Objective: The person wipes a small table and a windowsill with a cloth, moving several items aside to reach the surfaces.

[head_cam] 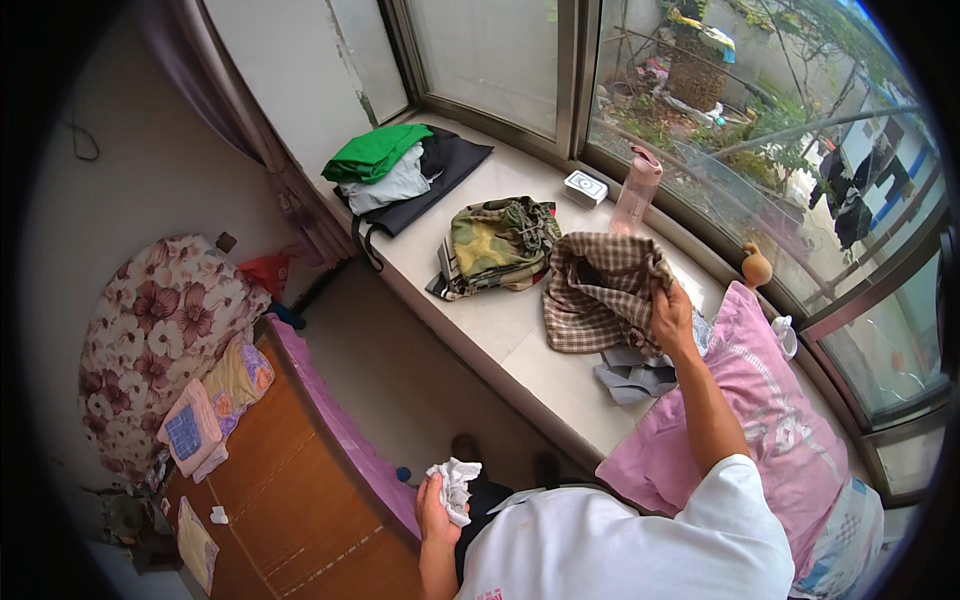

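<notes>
My right hand (671,313) grips the edge of a brown-and-white checked cloth garment (600,292) over the windowsill ledge. My left hand (438,510), low and close to my body, holds a crumpled white cloth or tissue (454,487). Beside the checked garment lies a folded camouflage garment (499,244) with a drawstring, on top of other folded cloth. A grey cloth piece (636,376) rests on the ledge just below the checked one. Farther left, a green garment (382,152) and a pale grey one (386,184) sit on a black fabric bag (450,169).
Along the window stand a card box (586,189), a pink water bottle (637,191), a gourd (756,265) and a white cup (784,337). A pink pillow (780,420) covers the ledge's right end. Behind my left hand is a bed with a brown mat (300,480).
</notes>
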`<state>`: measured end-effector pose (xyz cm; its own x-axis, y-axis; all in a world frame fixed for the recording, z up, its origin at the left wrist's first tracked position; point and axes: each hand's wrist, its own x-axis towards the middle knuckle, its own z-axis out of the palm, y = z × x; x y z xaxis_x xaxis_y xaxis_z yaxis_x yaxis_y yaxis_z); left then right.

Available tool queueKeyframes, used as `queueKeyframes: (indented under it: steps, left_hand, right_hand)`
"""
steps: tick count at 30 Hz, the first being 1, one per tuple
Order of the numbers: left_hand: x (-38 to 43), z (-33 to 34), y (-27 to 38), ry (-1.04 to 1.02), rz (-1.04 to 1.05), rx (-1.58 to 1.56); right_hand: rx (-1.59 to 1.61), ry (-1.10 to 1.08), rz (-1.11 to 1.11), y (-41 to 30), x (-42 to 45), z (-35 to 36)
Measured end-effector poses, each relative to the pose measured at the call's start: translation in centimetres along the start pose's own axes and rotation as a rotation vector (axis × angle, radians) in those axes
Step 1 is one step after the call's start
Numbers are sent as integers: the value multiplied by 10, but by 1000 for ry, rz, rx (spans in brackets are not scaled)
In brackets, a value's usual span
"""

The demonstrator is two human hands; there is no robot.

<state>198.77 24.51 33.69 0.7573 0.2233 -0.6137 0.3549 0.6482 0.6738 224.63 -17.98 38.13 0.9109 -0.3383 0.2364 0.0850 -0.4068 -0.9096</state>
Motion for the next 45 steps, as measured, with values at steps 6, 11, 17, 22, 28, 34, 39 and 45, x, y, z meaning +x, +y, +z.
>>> queueKeyframes:
  steps: [6,11,17,22,28,34,39,45]
  left_hand:
    - [78,51,68,-214,172,170]
    - [124,91,113,-400,451,630]
    - [138,138,120,-675,579,894]
    - [142,133,103,-825,532,905]
    - [158,97,113,-792,423,954]
    - [158,92,127,-765,405,905]
    - [159,99,129,-771,424,860]
    - [156,118,115,-830,-216,317]
  right_hand:
    - [66,279,90,-24,-18,-25]
    - [-47,493,-110,-37,-41,-28]
    - [-280,57,97,-77,-92,23]
    - [-848,-368,-13,-64,-124,87]
    - [-867,-230,-86,-38,-133,98]
    - [-851,-209,-93,-40,-130,98]
    - [-470,-263,-268,-119,-149,145]
    - [-9,-395,-109,-131,-198,212]
